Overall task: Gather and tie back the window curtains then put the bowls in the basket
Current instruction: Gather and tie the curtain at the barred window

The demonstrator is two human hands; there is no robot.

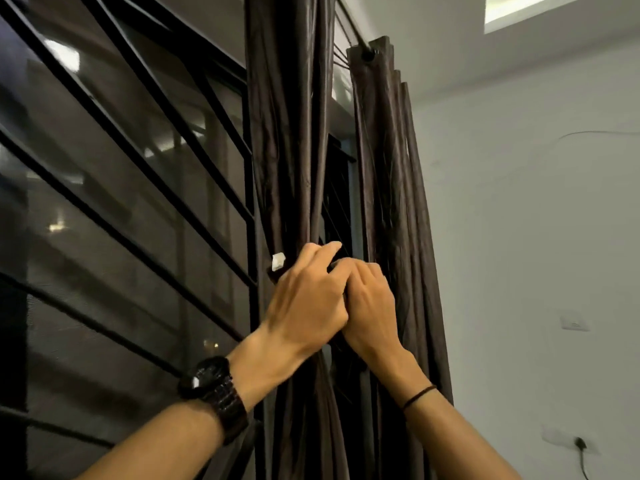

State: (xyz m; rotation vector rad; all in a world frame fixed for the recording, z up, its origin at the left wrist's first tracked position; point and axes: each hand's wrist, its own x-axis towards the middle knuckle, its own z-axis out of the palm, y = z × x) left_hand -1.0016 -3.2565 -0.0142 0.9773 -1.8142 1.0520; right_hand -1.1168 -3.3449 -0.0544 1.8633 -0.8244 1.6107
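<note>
Curtain bunched, tie not yet fastened.
I see left hand gripping it, right hand pinching tie beside those fingers; bowls remain.

A black metal window grille with slanted bars covers dark glass panes that reflect small lights. On the white painted wall to the right sit a white rectangular switch plate and, lower, a white socket holding a black plug with its cable hanging down.

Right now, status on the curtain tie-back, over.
Left hand, right hand both gripping tie-back round gathered curtain. Fastening hidden under hands. Second curtain hangs untied beside. Bowls, basket not in view.
</note>
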